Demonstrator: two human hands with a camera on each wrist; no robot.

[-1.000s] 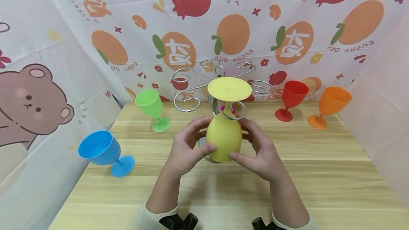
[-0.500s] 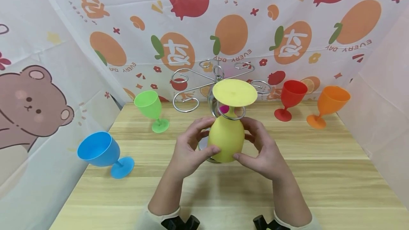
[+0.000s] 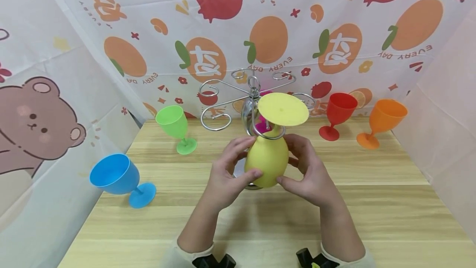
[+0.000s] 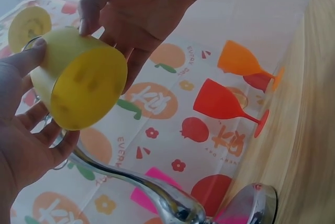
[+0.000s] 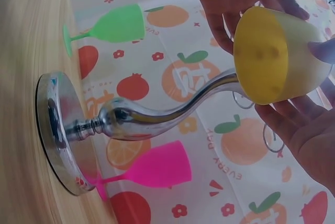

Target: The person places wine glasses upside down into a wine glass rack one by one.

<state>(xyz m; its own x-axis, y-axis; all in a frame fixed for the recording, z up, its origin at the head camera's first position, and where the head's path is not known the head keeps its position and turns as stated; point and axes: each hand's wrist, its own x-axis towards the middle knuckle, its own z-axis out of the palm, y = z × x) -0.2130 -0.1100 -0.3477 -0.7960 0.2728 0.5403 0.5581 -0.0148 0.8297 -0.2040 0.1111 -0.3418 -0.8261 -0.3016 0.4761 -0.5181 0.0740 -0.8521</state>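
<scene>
A yellow plastic goblet [image 3: 267,160] is upside down at a chrome stemware rack [image 3: 254,92], leaning so its foot points to the right. Its stem sits at the rack's front wire loop [image 3: 265,135], with the foot above the loop. From the left, my left hand [image 3: 232,173] grips the bowl with thumb in front and fingers behind. On the other side my right hand [image 3: 310,175] holds the same bowl, its thumb near the rim. The bowl's open mouth [image 5: 260,54] shows in the right wrist view, well above the rack's round base [image 5: 57,130].
Blue [image 3: 116,173] and green [image 3: 173,122] goblets stand on the left of the wooden table [image 3: 148,235]. Red [image 3: 340,108] and orange [image 3: 386,117] ones are at the back right. Behind the rack stands a pink goblet [image 5: 159,166]. Other wire loops [image 3: 216,122] stick out around the rack's top.
Both hands have shifted slightly right with the yellow goblet. Its foot has swung to the right, so the goblet leans more, while its stem stays at the front loop.
</scene>
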